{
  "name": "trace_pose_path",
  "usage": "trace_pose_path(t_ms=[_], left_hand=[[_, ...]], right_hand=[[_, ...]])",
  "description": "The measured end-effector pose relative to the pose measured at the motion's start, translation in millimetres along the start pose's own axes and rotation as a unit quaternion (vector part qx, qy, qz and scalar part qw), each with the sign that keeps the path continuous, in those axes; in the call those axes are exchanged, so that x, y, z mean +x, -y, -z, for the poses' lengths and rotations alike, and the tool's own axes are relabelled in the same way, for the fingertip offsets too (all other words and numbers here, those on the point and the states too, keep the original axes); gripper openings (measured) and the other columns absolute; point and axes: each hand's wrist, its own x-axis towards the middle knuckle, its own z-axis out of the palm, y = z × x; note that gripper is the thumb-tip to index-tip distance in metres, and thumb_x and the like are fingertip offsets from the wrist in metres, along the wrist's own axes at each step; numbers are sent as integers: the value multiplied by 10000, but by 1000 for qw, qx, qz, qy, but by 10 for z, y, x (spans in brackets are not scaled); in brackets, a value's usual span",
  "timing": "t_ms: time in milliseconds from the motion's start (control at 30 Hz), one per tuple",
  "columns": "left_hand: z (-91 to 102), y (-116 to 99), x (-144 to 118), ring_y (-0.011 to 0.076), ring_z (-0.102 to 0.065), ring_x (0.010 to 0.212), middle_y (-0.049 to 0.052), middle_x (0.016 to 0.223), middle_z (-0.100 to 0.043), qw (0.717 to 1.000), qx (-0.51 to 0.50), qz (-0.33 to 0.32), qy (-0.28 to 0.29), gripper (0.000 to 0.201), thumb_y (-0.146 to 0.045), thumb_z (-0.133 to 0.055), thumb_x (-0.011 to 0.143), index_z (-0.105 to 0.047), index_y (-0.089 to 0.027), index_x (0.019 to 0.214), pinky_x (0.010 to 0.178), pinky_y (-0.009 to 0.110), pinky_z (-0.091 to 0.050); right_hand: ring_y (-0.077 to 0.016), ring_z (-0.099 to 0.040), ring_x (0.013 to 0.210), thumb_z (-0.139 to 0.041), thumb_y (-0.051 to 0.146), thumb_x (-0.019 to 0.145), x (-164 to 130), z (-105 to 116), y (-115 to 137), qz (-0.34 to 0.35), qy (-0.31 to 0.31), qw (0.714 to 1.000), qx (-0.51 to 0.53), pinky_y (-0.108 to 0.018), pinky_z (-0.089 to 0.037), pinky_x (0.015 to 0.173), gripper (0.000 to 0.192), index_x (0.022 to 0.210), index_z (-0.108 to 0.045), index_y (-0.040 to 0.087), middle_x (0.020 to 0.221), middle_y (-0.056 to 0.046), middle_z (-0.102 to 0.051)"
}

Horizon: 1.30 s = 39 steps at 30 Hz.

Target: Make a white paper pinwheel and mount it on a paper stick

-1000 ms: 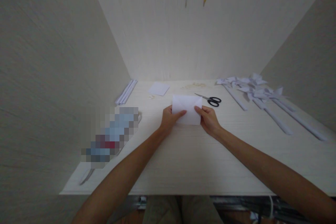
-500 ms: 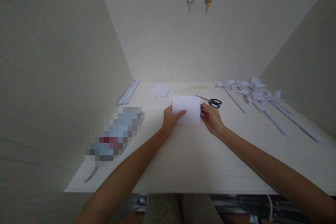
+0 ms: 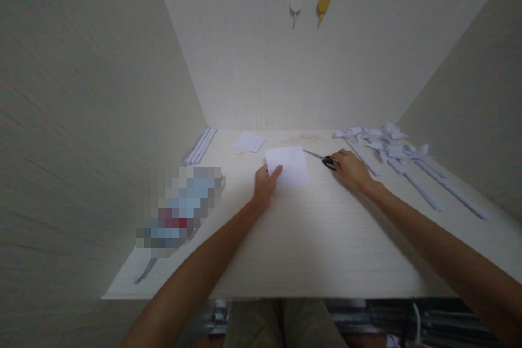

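Note:
My left hand (image 3: 265, 186) pinches a square sheet of white paper (image 3: 291, 167) by its left edge, thumb on top. To the right of the sheet lies a pair of scissors (image 3: 327, 162) with black handles, its blades pointing left towards the paper. My right hand (image 3: 353, 169) has its fingers closed on the scissor handles and covers part of them. Beyond the sheet, another white paper square (image 3: 249, 142) rests on the table.
Several paper pinwheels (image 3: 393, 149) on rolled paper sticks lie at the right. Rolled paper sticks (image 3: 201, 145) sit by the left wall, with a blurred-out packet (image 3: 183, 206) nearer me. White (image 3: 296, 2) and yellow (image 3: 323, 4) hooks are on the back wall.
My right hand has left the paper's right edge and moved right onto the scissor handles. My left hand keeps the sheet, which is now slightly tilted.

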Motion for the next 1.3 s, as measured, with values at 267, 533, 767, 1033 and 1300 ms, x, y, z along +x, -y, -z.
trace_pose_path(t_ms=[267, 533, 767, 1033, 1300], left_hand=[[-3, -15, -8, 148, -567, 630, 62, 738, -659, 1000, -9, -6, 2, 259, -294, -621, 619, -632, -96, 786, 575, 248, -427], [5, -31, -21, 145, -568, 606, 57, 713, -658, 1000, -15, 10, 8, 262, -276, -656, 579, -633, -96, 769, 566, 253, -436], [5, -36, -34, 146, -577, 597, 59, 724, -660, 998, -42, 45, 8, 316, -266, -707, 508, -632, -98, 766, 575, 270, -456], [4, -60, -42, 144, -575, 588, 59, 709, -658, 999, -32, 35, -1, 300, -261, -701, 515, -633, -97, 757, 561, 265, -448], [-14, -63, -60, 138, -570, 578, 56, 705, -655, 998, -33, 44, 31, 294, -288, -695, 536, -629, -101, 753, 552, 255, -446]], right_hand=[[-192, -552, 843, -378, 198, 823, -10, -11, -11, -14, 42, 999, 1, -251, -386, 638, 233, 906, -591, 152, 960, -107, -560], [-196, -564, 741, -472, 190, 738, 117, 29, -66, -9, 103, 994, -30, -247, -348, 558, 133, 750, -598, 151, 790, -91, -616], [-188, -553, 653, -524, 204, 656, 79, 89, -43, 0, 105, 994, -21, -241, -299, 484, 71, 699, -565, 164, 723, -80, -613], [-162, -553, 596, -544, 163, 644, -59, 115, -29, -28, 70, 993, 87, -225, -324, 469, 96, 698, -467, 180, 649, -41, -602], [-111, -599, 598, -767, 296, 426, -269, 142, 511, -200, -8, 687, 698, -215, -446, 559, 440, 746, -487, 183, 654, 5, -654]])
